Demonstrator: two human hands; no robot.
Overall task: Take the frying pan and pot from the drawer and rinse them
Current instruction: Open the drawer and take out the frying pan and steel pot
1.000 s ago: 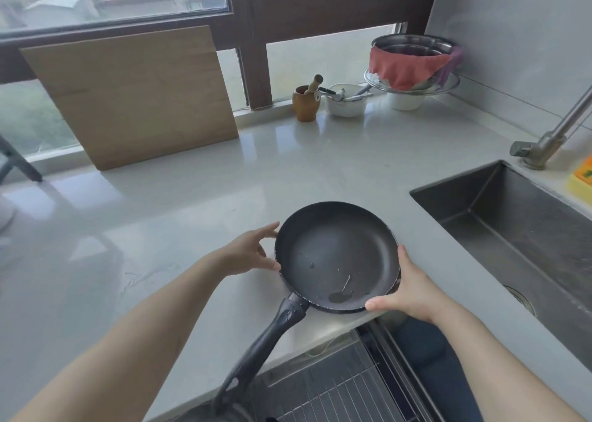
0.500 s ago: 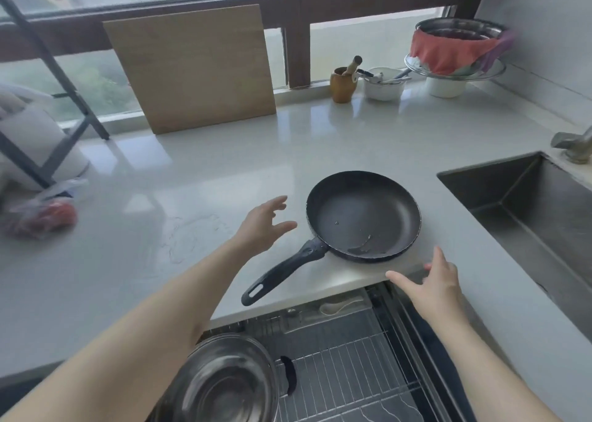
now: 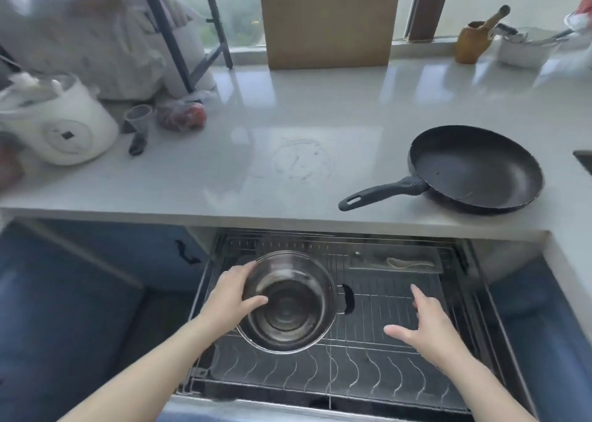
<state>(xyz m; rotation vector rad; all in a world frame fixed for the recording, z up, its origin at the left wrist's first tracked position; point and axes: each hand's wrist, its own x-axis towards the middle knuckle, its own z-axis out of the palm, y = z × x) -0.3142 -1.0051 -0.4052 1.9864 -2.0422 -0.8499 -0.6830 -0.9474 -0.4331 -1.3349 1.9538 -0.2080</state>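
Note:
A black frying pan (image 3: pixel 474 171) lies on the pale countertop (image 3: pixel 288 171) at the right, its handle pointing left. Below the counter the wire-rack drawer (image 3: pixel 384 373) stands pulled out. In its left half sits a steel pot (image 3: pixel 288 306) with a black side handle on its right. My left hand (image 3: pixel 230 296) grips the pot's left rim, thumb inside. Over the bare rack, a short way right of the pot and apart from it, my right hand (image 3: pixel 426 322) hovers with fingers spread.
A wooden cutting board (image 3: pixel 330 21) leans on the window. A white rice cooker (image 3: pixel 61 123), a clear cup (image 3: pixel 137 120) and a bag of red produce (image 3: pixel 182 115) stand at the left. A wooden mortar (image 3: pixel 471 41) and white bowl (image 3: pixel 525 51) are far right. The sink corner (image 3: pixel 584 160) shows at the right edge.
Both hands left the frying pan on the counter and dropped into the drawer. My left hand took hold of the pot's rim. The view swung left and down.

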